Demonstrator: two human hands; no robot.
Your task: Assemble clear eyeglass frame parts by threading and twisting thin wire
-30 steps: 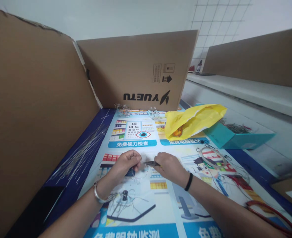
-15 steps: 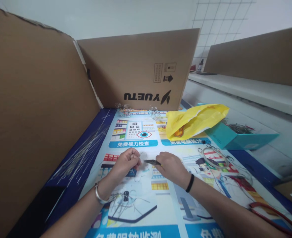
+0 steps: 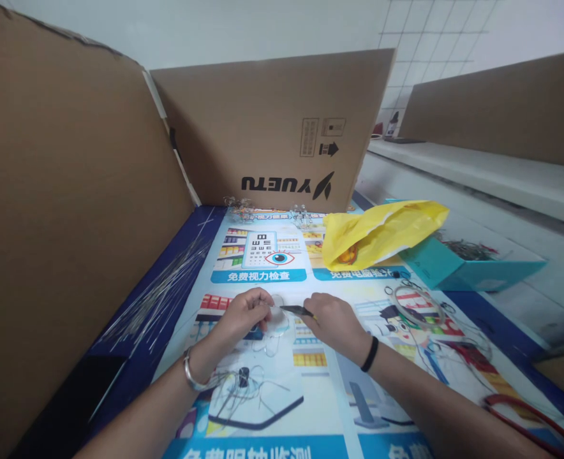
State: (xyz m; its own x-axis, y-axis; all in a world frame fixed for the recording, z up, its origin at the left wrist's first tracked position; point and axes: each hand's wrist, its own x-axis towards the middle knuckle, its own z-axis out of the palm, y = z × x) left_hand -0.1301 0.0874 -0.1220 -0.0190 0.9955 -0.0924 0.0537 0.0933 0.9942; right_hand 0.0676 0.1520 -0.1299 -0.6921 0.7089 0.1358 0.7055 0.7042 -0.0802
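My left hand [image 3: 252, 312] is closed in a pinch on a piece of thin wire bent into loops [image 3: 273, 344], which hangs below the fingers. Wrapped around the pliers [image 3: 297, 310], my right hand [image 3: 334, 320] points their dark, narrow jaws leftward. The jaw tips meet the wire close to my left fingertips; whether they grip it is too fine to tell. Below my left hand, a tangle of cut wires [image 3: 251, 389] with a small black spool-like piece [image 3: 244, 377] lies on the printed table cover [image 3: 323, 414].
Long straight wires [image 3: 155, 296] lie along the left. Wire shapes [image 3: 301, 217] rest by the cardboard panel [image 3: 263, 127]. A yellow bag [image 3: 382, 233] and a turquoise box [image 3: 473, 271] of wire pieces stand at right, behind a wire coil [image 3: 418, 306] and red-handled tool [image 3: 526, 408].
The view has shifted slightly. Both hands stay close together, and the wire loops below my left fingers have turned a little. The pliers remain at the wire.
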